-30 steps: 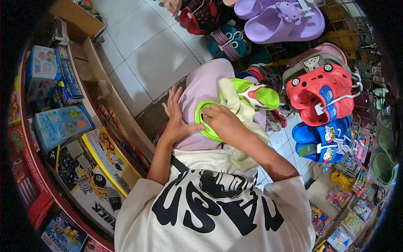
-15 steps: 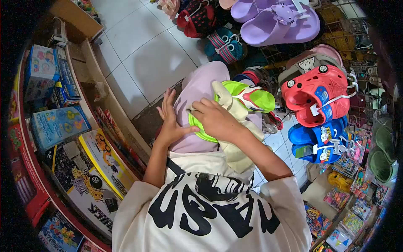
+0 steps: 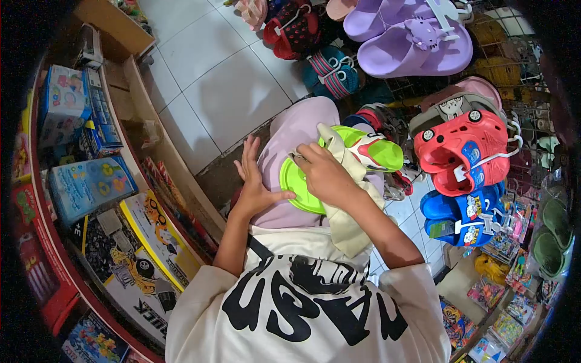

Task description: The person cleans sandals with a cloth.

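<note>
A bright green sandal (image 3: pixel 339 169) with a white and red strap lies across my lilac-clad lap (image 3: pixel 296 130). My right hand (image 3: pixel 324 172) presses a cream cloth (image 3: pixel 345 206) onto the sandal's heel end, fingers closed on the cloth. The cloth hangs down over my right thigh. My left hand (image 3: pixel 254 178) rests flat and open on my lap, its thumb touching the sandal's near edge.
Hanging footwear fills the right: purple slides (image 3: pixel 411 36), red clogs (image 3: pixel 463 148), blue clogs (image 3: pixel 463 209). A wooden shelf (image 3: pixel 154 136) with boxed toys (image 3: pixel 88 181) curves along the left. White floor tiles (image 3: pixel 212 78) lie ahead. Small packaged goods sit at lower right.
My right hand has shifted the cloth along the sandal's heel, uncovering more green sole. My left hand stays on my lap. The view has moved slightly.
</note>
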